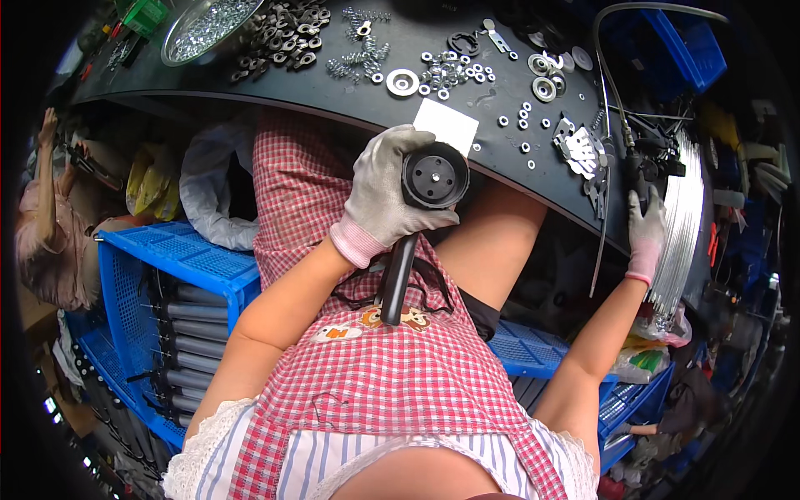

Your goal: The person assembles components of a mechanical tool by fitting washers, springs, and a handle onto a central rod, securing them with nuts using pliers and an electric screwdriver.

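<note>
Gripped in my gloved left hand (383, 179) is a black round ribbed part (436, 176), its face turned up, with several holes around a small bright centre. A black tube (400, 283) extends below that hand over my apron; how the two join is hidden by the glove. A white square piece (447, 125) shows behind the round part at the table edge. My gloved right hand (647, 225) reaches to the table's right side, fingers closed around the lower end of a dark tool (654, 162), whose shape is partly hidden.
On the dark table (358, 108) lie springs (360, 58), metal rings (450, 71), cupped washers (546, 79), flat metal plates (579, 150) and a bowl of small parts (208, 29). Long silver rods (679, 225) stand beside my right hand. Blue crates (179, 250) flank my legs.
</note>
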`<action>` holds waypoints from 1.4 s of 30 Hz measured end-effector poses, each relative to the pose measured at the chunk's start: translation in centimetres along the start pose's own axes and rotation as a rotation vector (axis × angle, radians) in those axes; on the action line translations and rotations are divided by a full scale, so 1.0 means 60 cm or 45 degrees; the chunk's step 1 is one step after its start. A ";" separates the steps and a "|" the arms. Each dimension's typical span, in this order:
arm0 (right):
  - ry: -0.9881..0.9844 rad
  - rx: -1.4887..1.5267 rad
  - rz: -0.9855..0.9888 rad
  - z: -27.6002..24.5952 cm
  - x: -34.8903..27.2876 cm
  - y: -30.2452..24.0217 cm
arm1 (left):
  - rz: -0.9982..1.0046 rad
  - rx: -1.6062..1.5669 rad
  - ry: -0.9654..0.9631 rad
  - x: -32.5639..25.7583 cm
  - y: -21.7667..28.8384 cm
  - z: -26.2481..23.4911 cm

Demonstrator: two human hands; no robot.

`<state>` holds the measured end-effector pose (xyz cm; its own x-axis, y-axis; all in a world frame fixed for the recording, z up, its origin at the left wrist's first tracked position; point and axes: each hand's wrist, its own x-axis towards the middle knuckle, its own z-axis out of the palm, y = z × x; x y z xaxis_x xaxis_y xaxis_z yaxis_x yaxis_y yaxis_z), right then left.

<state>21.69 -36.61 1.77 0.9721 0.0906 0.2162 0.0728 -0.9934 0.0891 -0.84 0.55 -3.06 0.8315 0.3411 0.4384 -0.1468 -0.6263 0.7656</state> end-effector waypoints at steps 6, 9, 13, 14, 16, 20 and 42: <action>0.063 0.253 -0.266 0.044 0.022 0.027 | 0.000 0.007 0.010 -0.002 -0.006 -0.004; 0.142 0.641 -0.006 -0.014 -0.012 0.011 | 0.008 -0.010 0.034 -0.001 -0.006 -0.004; 0.312 2.029 0.205 -0.090 -0.072 -0.037 | -0.020 -0.018 0.011 0.001 0.009 -0.012; 0.278 2.534 0.066 -0.105 -0.079 -0.054 | -0.031 -0.025 0.001 0.001 0.010 -0.013; -0.182 3.146 -0.089 -0.135 -0.094 -0.093 | 0.021 -0.010 0.030 0.003 0.006 -0.014; -0.480 3.558 -0.300 -0.169 -0.119 -0.238 | 0.093 -0.081 0.109 0.005 -0.006 0.002; -0.180 3.068 -0.209 -0.183 -0.197 -0.382 | 0.091 -0.155 0.085 0.008 -0.004 0.009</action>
<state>6.06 -14.16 7.84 0.9299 0.2411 0.2777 0.0384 0.6873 -0.7254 -0.11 0.53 -3.29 0.7798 0.3472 0.5209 -0.2714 -0.5623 0.7811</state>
